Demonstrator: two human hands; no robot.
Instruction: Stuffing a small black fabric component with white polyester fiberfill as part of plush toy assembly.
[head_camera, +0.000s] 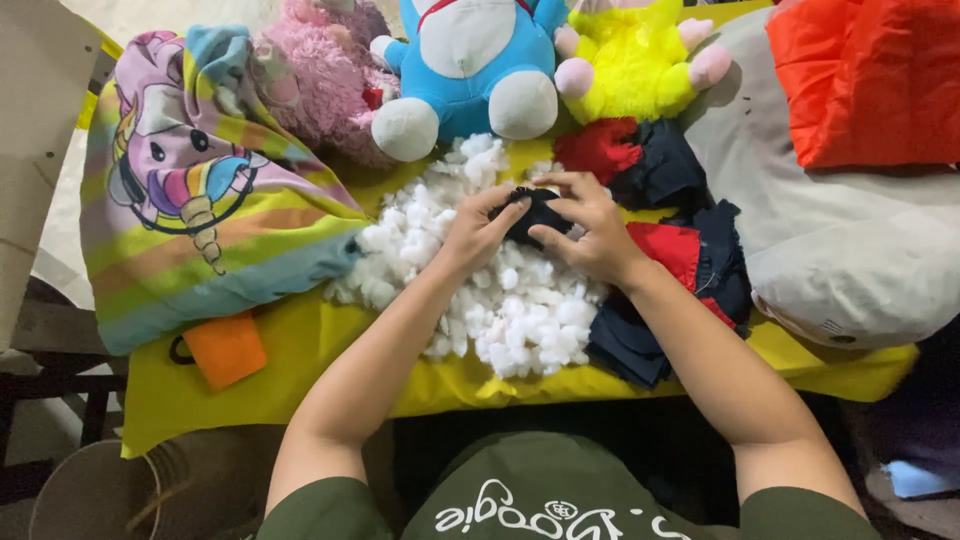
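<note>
Here the left hand (478, 232) and right hand (590, 232) close their grip on one small dark fabric piece (538, 212), held just above the heap of white stuffing (500, 300) on the yellow tabletop (300, 350). It looks soft, light and limp, best pinched at its edges. Three plush toys sit behind: pink (325, 75), blue (470, 65), yellow (630, 65).

Pink fluffy plush toy (320, 75), blue-white plush toy (470, 60), yellow plush toy (630, 65) lined along far edge of yellow tablecloth (300, 350). Rainbow-striped unicorn-print pillow (200, 190) laid at left, orange fabric piece (227, 348) beside it. Orange-red cushion (865, 75) stacked on white cushion (850, 240).
</note>
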